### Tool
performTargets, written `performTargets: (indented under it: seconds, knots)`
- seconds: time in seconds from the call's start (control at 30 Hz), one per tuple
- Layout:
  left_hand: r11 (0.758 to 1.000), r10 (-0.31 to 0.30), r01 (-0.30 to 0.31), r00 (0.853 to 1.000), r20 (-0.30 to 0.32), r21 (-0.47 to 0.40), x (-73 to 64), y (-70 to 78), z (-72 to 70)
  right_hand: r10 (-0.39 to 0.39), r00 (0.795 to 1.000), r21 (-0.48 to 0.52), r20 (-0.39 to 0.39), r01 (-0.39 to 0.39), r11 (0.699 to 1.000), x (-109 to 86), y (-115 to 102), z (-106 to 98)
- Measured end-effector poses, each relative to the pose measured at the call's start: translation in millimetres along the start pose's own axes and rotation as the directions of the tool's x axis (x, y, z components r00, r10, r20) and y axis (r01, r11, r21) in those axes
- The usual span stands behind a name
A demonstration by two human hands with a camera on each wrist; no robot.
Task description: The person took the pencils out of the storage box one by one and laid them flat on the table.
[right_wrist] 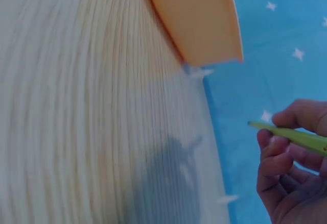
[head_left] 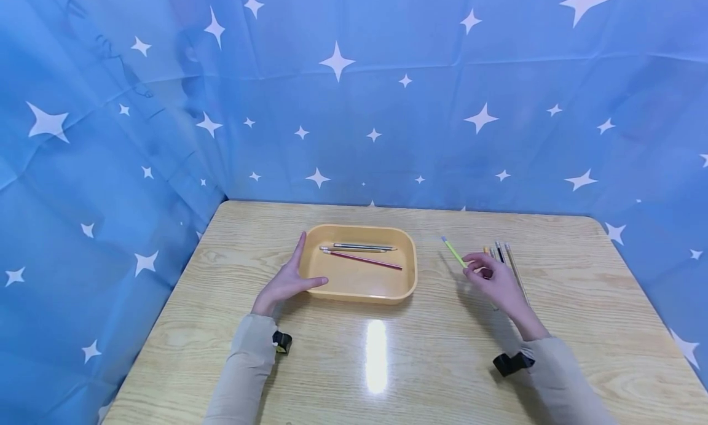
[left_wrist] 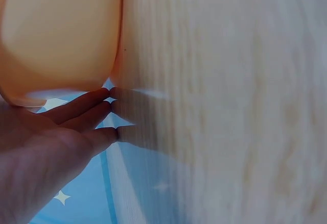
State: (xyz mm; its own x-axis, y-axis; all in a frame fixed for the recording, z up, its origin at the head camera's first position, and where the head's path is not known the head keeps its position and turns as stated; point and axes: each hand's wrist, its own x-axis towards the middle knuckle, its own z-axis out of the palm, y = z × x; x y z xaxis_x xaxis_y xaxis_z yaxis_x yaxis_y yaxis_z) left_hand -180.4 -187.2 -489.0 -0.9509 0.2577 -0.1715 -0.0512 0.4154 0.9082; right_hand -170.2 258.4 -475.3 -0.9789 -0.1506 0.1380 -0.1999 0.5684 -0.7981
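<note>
My right hand (head_left: 498,284) pinches a yellow-green pencil (head_left: 455,253) above the table, right of the tray. The pencil slants up to the left, with a purplish far end; in the right wrist view the pencil's (right_wrist: 301,138) pointed tip sticks out past thumb and fingers. My left hand (head_left: 287,280) rests at the left end of an orange tray (head_left: 354,296). Its thumb reaches over the front rim while straight fingers (left_wrist: 82,114) lie along the tray's outer side. Inside lie a red pencil (head_left: 365,260), a tan pencil (head_left: 359,250) and a dark pencil (head_left: 359,246).
Several pencils (head_left: 517,271) lie on the wooden table (head_left: 437,363) beside and partly behind my right hand. A blue curtain (head_left: 387,148) with white stars hangs behind the table and along its sides.
</note>
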Motion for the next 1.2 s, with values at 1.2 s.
performTargets:
  seconds: [1.2]
  knots:
    - [1.000, 0.009, -0.009, 1.000, 0.013, 0.021, -5.9, 9.7, -1.2, 0.175, 0.978, -0.194, -0.111, -0.194, 0.962, -31.8, 83.0, -74.7]
